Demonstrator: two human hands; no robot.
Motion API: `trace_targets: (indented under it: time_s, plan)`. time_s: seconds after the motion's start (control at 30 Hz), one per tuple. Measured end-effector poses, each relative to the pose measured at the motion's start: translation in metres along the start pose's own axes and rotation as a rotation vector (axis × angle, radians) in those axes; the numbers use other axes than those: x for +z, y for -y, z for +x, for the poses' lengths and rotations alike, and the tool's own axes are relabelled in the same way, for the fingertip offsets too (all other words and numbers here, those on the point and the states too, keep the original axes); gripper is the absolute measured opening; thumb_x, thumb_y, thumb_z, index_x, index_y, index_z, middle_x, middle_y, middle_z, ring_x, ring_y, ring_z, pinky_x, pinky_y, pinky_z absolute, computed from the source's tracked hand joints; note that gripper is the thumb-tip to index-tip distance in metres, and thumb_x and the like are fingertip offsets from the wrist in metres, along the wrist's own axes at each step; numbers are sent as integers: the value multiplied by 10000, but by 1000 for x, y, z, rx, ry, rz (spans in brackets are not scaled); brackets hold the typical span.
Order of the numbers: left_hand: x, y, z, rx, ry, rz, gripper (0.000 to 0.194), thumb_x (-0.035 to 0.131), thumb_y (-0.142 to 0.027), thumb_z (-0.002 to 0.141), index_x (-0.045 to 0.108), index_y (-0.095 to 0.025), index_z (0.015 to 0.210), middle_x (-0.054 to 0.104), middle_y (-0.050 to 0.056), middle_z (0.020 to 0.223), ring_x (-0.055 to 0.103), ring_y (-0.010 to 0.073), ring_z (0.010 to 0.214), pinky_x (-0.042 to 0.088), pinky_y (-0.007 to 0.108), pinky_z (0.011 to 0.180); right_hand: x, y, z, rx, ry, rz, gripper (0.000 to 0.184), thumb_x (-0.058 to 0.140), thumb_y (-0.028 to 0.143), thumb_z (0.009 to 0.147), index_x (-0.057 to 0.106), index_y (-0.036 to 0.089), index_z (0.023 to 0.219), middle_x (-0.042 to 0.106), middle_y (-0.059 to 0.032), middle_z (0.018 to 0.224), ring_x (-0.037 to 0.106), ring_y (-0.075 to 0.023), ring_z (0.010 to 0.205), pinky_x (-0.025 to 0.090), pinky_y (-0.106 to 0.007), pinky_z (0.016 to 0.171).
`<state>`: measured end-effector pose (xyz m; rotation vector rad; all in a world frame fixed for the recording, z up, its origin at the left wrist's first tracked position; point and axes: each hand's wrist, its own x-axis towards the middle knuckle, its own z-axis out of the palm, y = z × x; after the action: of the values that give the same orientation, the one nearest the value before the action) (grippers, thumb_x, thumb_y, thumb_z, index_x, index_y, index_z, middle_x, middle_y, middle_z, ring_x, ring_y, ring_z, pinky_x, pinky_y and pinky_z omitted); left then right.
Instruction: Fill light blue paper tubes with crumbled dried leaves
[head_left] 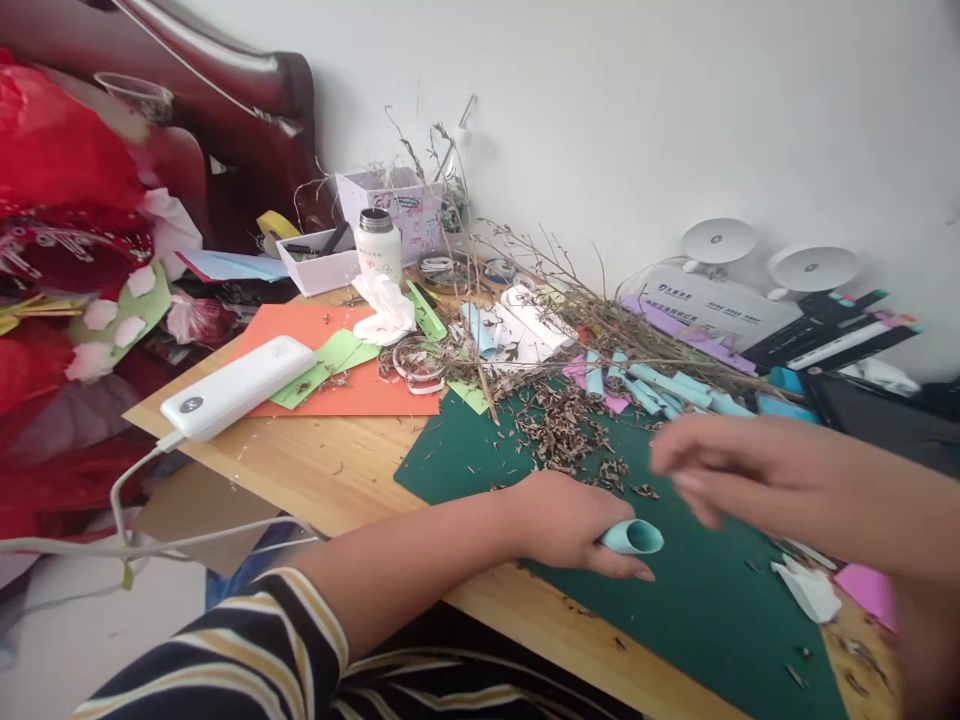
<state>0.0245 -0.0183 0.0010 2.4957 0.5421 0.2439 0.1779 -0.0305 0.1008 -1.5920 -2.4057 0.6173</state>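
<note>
My left hand (581,525) is closed around a light blue paper tube (634,537), its round open end facing right. To its right, over the green cutting mat (720,610), my right hand (697,470) hangs somewhat blurred, fingers loosely bent and apart, with nothing visible in them. A pile of dry brown leaves (562,425) lies on the mat beyond my left hand. Several more rolled blue paper tubes (667,385) are at the mat's far edge. Dry twigs (570,275) stretch across the back of the table.
A white power bank (238,388) with a cable lies at the left on orange paper (360,385). Behind stand a white bottle (379,245) and a pen box (319,262). A white router (720,300) and markers (832,330) are at the back right. Crumpled white paper (806,590) lies nearby.
</note>
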Motion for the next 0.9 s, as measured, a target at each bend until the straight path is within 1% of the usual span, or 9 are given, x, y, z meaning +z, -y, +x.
trace_targets:
  time_s: [0.03,0.07,0.17,0.3,0.43,0.6,0.73,0.8,0.9]
  plan:
    - [0,0,0,-9,-4,6,407,374,-595,753,429,-194,712,574,-22,741,549,138,627,254,202,431,7,-3,13,79,224,90,146,412,318,749,537,254,788,555,29,521,401,-86,362,309,-211,357]
    - [0,-1,0,-14,-7,9,407,383,-593,750,428,-191,705,573,-21,736,541,132,613,240,200,426,16,-6,27,157,278,139,146,413,329,752,521,241,792,580,20,591,432,-85,406,335,-212,393]
    - [-2,-3,0,-9,9,16,419,401,-590,746,425,-179,669,567,-21,695,501,110,544,200,204,407,55,-18,58,275,235,149,214,442,409,735,499,202,735,566,10,599,445,-91,467,337,-217,444]
    - [-1,-5,3,65,40,58,429,423,-578,746,435,-169,616,537,-15,584,454,101,487,190,233,405,87,-25,62,266,198,-60,306,472,516,687,508,218,747,574,10,636,483,-125,538,284,-221,434]
    - [1,-5,4,120,10,81,416,438,-563,746,438,-171,609,551,-19,589,466,105,520,206,247,424,84,-21,55,213,204,-257,290,514,492,652,504,230,777,574,4,680,468,-132,550,223,-219,418]
    - [-2,-5,3,130,21,55,359,467,-507,759,432,-175,628,561,-31,604,464,98,526,210,237,417,81,-23,53,134,245,-259,121,471,331,701,494,212,692,563,1,698,471,-124,597,242,-215,453]
    - [-4,-4,3,139,46,15,364,457,-515,761,429,-176,631,564,-29,624,469,102,548,214,226,422,83,-29,50,106,235,-257,152,425,298,738,514,201,662,565,-14,691,479,-135,636,277,-225,503]
    - [-3,-4,3,119,61,-8,365,442,-520,767,427,-179,638,561,-28,630,476,104,552,216,217,423,81,-33,47,110,191,-229,179,408,297,753,536,201,673,580,-20,715,493,-141,654,300,-230,523]
    - [-3,-3,3,56,73,-38,359,435,-529,764,427,-186,658,559,-23,659,499,111,576,228,204,433,74,-42,39,178,22,-109,185,437,339,745,565,207,719,598,-16,720,510,-140,627,336,-239,532]
